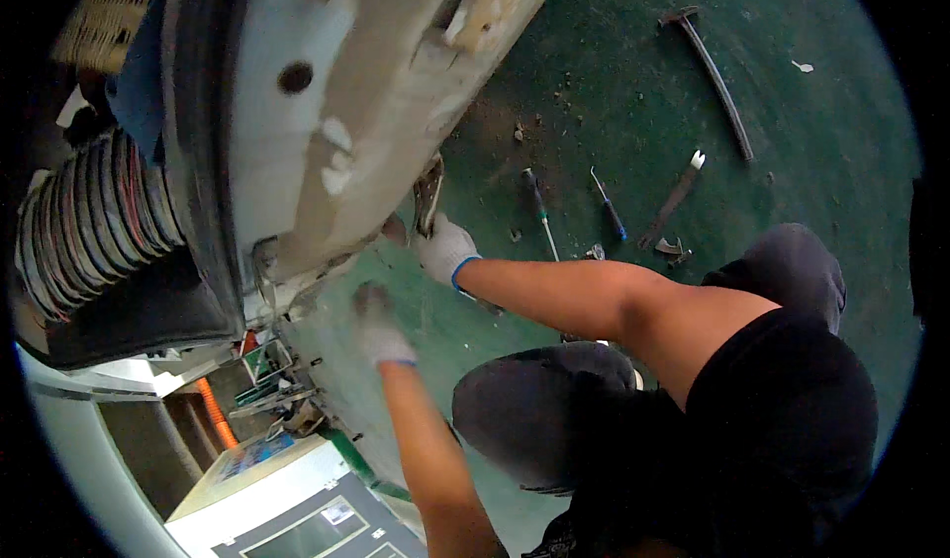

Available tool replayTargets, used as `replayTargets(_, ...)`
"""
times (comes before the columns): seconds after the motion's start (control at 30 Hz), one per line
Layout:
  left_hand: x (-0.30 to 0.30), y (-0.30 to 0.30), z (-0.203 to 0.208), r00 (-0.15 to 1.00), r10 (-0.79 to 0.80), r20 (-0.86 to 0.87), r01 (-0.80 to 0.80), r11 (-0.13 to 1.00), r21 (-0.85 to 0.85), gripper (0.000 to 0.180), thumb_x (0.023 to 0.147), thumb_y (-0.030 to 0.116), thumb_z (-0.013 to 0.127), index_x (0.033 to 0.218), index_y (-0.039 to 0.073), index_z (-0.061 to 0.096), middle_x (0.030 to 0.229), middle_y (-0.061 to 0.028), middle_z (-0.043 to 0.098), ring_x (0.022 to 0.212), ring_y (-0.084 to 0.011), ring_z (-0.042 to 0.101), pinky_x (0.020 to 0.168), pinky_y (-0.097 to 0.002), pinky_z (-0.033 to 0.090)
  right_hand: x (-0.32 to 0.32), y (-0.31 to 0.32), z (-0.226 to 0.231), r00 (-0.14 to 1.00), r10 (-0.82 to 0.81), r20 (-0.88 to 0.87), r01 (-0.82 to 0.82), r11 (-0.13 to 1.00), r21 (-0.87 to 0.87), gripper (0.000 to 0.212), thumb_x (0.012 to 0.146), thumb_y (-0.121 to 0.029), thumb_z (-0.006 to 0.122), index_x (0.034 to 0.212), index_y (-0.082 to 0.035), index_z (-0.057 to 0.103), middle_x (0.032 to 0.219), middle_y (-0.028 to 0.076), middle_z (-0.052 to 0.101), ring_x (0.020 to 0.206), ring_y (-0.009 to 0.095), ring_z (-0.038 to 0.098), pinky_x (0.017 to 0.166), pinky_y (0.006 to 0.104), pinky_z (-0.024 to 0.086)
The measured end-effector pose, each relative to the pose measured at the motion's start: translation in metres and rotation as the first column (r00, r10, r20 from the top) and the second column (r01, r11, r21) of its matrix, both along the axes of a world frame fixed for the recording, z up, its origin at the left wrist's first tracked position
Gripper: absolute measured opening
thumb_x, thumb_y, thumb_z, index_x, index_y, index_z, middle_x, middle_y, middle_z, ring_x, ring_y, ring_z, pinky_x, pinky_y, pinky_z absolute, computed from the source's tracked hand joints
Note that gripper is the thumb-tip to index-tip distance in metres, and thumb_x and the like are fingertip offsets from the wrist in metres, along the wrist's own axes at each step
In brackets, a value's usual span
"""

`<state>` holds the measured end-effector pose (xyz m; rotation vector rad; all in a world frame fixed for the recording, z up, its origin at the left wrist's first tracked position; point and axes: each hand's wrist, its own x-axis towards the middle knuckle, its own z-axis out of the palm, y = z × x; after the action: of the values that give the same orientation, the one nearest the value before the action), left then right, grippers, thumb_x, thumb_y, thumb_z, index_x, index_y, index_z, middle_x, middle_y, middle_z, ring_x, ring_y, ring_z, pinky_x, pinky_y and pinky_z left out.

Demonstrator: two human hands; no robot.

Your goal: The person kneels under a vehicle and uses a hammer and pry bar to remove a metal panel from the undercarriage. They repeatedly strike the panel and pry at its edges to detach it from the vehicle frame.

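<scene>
My right hand [444, 250], in a white knit glove with a blue cuff, is beside the lower edge of a worn vehicle body panel [371, 152]. Its fingers are closed at the near end of a curved, brownish metal piece [427, 196], whose exact kind I cannot make out. That piece stands close against the panel's edge. My left hand [380, 326], gloved alike, hangs lower and to the left, over the green floor. Motion blurs its fingers, and nothing shows clearly in it.
On the green floor [821, 152] to the right lie a long-handled hammer [714, 81], a screwdriver [540, 209], a blue-handled hook pick [610, 206] and a pry bar [674, 198]. A ribbed part [104, 227] is at left. A white cabinet [287, 494] and orange hose [214, 412] are lower left.
</scene>
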<state>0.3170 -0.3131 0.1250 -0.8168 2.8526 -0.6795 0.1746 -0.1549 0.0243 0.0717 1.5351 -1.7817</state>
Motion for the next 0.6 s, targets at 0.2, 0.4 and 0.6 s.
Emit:
replayTargets(0.2, -0.028, -0.006, -0.114, 0.696, 0.718, 0.026, 0.370, -0.389, 0.844, 0.057, 0.103, 0.028, 0.060, 0.150, 0.000, 0.041, 0.145, -0.0142, 0.054, 0.131, -0.0273, 0.054, 0.109, -0.0396, 0.044, 0.014, -0.017, 0.012, 0.996, -0.091, -0.023, 0.093, 0.991, 0.095, 0.043, 0.094, -0.031, 0.059, 0.120, 0.002, 0.050, 0.116, 0.031, 0.065, 0.112, 0.048, 0.062, 0.097, 0.0515, 0.049)
replayTargets(0.4, -0.058, -0.029, -0.128, 0.805, 0.589, -0.072, 0.412, -0.466, 0.783, 0.058, 0.100, 0.019, 0.063, 0.150, 0.000, 0.040, 0.140, -0.0138, 0.058, 0.126, -0.0252, 0.057, 0.106, -0.0379, 0.046, 0.012, -0.023, 0.014, 0.977, -0.186, -0.106, 0.198, 0.972, 0.126, 0.043, 0.094, -0.027, 0.060, 0.123, 0.004, 0.048, 0.114, 0.032, 0.065, 0.111, 0.049, 0.062, 0.095, 0.0510, 0.050)
replayTargets(0.6, -0.061, -0.017, -0.134, 0.769, 0.625, -0.137, 0.462, -0.395, 0.794, 0.059, 0.098, 0.021, 0.068, 0.148, 0.000, 0.044, 0.128, -0.0088, 0.064, 0.114, -0.0187, 0.060, 0.095, -0.0331, 0.049, 0.016, -0.023, -0.005, 0.961, -0.216, -0.173, 0.230, 0.971, 0.069, 0.050, 0.091, -0.031, 0.065, 0.127, 0.001, 0.052, 0.115, 0.026, 0.068, 0.112, 0.041, 0.065, 0.092, 0.0446, 0.052)
